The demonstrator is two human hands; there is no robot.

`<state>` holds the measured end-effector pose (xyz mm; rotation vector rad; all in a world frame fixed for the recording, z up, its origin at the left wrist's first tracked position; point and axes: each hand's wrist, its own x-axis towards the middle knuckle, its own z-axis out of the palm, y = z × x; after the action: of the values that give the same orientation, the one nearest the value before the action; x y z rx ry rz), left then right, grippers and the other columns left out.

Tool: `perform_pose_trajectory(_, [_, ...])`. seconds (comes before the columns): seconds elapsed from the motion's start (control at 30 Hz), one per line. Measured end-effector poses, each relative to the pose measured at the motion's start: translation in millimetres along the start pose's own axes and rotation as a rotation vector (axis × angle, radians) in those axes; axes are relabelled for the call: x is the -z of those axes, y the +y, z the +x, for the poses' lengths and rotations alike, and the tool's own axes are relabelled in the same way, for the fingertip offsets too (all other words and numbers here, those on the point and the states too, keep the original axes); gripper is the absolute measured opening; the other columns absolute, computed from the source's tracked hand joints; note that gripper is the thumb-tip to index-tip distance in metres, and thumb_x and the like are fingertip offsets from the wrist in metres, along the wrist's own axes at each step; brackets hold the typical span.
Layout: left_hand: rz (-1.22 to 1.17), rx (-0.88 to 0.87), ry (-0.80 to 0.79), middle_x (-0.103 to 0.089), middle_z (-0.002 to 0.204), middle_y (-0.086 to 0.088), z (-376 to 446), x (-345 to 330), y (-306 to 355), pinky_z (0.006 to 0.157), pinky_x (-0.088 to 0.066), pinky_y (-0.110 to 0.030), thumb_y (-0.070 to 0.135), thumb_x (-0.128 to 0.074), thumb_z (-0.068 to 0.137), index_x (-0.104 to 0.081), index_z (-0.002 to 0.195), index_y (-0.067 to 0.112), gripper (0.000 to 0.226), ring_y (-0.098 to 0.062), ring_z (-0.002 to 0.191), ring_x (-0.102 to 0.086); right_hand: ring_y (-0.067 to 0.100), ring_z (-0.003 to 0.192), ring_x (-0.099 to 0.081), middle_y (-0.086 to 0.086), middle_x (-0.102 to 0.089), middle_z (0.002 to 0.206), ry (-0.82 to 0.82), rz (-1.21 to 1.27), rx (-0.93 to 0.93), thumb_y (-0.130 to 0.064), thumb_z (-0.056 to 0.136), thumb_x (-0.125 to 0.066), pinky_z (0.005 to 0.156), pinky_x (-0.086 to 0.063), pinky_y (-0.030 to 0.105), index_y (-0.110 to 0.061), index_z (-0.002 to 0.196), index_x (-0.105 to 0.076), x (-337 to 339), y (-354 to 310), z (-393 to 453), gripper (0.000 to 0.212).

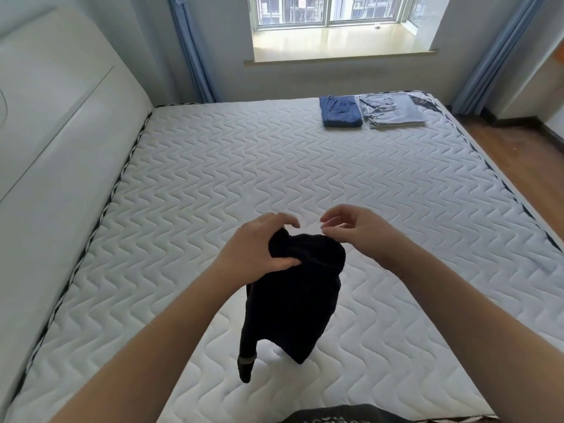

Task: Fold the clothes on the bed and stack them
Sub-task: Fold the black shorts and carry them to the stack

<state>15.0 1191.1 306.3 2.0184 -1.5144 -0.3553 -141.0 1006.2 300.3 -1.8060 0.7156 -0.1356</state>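
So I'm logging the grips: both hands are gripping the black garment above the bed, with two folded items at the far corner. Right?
Not quite. Only the left hand grips the black garment; the right hand hovers beside it, fingers loosely curled and holding nothing. The head view shows this. The two folded items, jeans and a grey piece, do lie at the bed's far corner.

Bright daylight enters through the window [332, 9], glaring on its sill [338, 45], while wide-angle distortion bends the mattress [213, 166] edges and detail stays slightly soft.
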Motion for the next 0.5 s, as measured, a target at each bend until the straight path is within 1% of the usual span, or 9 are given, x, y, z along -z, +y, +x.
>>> perform_pose_trajectory(0.07, [0.029,0.010,0.048,-0.051,0.094,0.022,-6.8,-3.0,-4.5,0.077,-0.046,-0.017,0.038,-0.084,0.070,-0.063,0.106,0.031,0.043,0.005,0.082,-0.054,-0.002,0.083,-0.067,-0.018,-0.071,0.088,0.059,-0.200,0.090,-0.034,0.083,-0.072,0.079,-0.052,0.025,-0.037,0.084,-0.069,-1.7,6.0,-9.6,0.004])
perform_pose_trajectory(0.13, [0.053,0.039,0.081,-0.053,0.096,0.015,-10.7,-4.5,-6.4,0.077,-0.047,-0.020,0.038,-0.085,0.069,-0.065,0.101,0.026,0.039,-0.003,0.081,-0.055,-0.002,0.086,-0.062,-0.018,-0.065,0.093,0.084,-0.400,0.152,-0.040,0.085,-0.071,0.082,-0.050,0.025,-0.039,0.079,-0.070,-10.0,11.3,-16.2,0.006])
perform_pose_trajectory(0.17, [0.065,0.050,0.096,-0.054,0.097,0.012,-11.8,-4.9,-6.1,0.077,-0.047,-0.021,0.038,-0.085,0.069,-0.066,0.101,0.024,0.040,-0.007,0.081,-0.056,-0.001,0.089,-0.058,-0.019,-0.060,0.098,0.084,-0.488,0.156,-0.042,0.086,-0.069,0.085,-0.048,0.025,-0.038,0.081,-0.071,-15.3,12.9,-17.2,0.007])
perform_pose_trajectory(0.23, [0.089,0.058,0.117,-0.054,0.099,0.010,-13.5,-5.7,-3.8,0.077,-0.048,-0.023,0.037,-0.085,0.069,-0.066,0.101,0.020,0.041,-0.009,0.081,-0.056,0.007,0.099,-0.054,-0.014,-0.053,0.109,0.072,-0.628,0.112,-0.047,0.088,-0.066,0.091,-0.045,0.029,-0.032,0.089,-0.075,-24.9,14.3,-14.3,0.017])
perform_pose_trajectory(0.3, [0.104,0.060,0.125,-0.053,0.100,0.008,-14.7,-6.8,-0.8,0.077,-0.049,-0.025,0.035,-0.086,0.069,-0.066,0.102,0.018,0.042,-0.012,0.081,-0.056,0.012,0.106,-0.053,-0.011,-0.050,0.115,0.029,-0.713,0.060,-0.049,0.087,-0.066,0.091,-0.045,0.031,-0.024,0.090,-0.076,-33.0,11.5,-7.6,0.027])
perform_pose_trajectory(0.37, [0.111,0.062,0.139,-0.055,0.101,0.004,-16.1,-8.3,2.0,0.077,-0.051,-0.028,0.033,-0.086,0.070,-0.066,0.102,0.015,0.042,-0.015,0.081,-0.057,0.018,0.098,-0.058,-0.006,-0.058,0.106,-0.055,-0.746,0.035,-0.045,0.086,-0.066,0.082,-0.049,0.032,-0.016,0.080,-0.074,-41.7,7.2,0.1,0.031])
perform_pose_trajectory(0.4, [0.113,0.061,0.151,-0.055,0.102,0.002,-16.8,-9.3,3.1,0.076,-0.051,-0.028,0.033,-0.086,0.070,-0.066,0.102,0.014,0.042,-0.016,0.081,-0.058,0.022,0.089,-0.061,-0.001,-0.063,0.095,-0.086,-0.753,0.018,-0.041,0.086,-0.065,0.074,-0.051,0.033,-0.013,0.073,-0.069,-46.5,6.5,3.5,0.031])
perform_pose_trajectory(0.43, [0.115,0.060,0.165,-0.056,0.102,0.000,-17.5,-10.1,3.8,0.076,-0.051,-0.029,0.033,-0.085,0.071,-0.066,0.102,0.012,0.042,-0.018,0.081,-0.059,0.024,0.079,-0.061,0.004,-0.063,0.082,-0.095,-0.751,0.002,-0.038,0.085,-0.063,0.065,-0.049,0.031,-0.014,0.065,-0.063,-51.1,6.3,5.8,0.032])
perform_pose_trajectory(0.5, [0.114,0.064,0.191,-0.056,0.102,-0.002,-19.5,-12.2,4.5,0.075,-0.052,-0.029,0.033,-0.086,0.071,-0.067,0.102,0.011,0.043,-0.019,0.080,-0.059,0.022,0.061,-0.053,0.004,-0.053,0.061,-0.063,-0.707,-0.030,-0.033,0.084,-0.063,0.051,-0.038,0.026,-0.019,0.054,-0.049,-58.0,7.3,7.9,0.036])
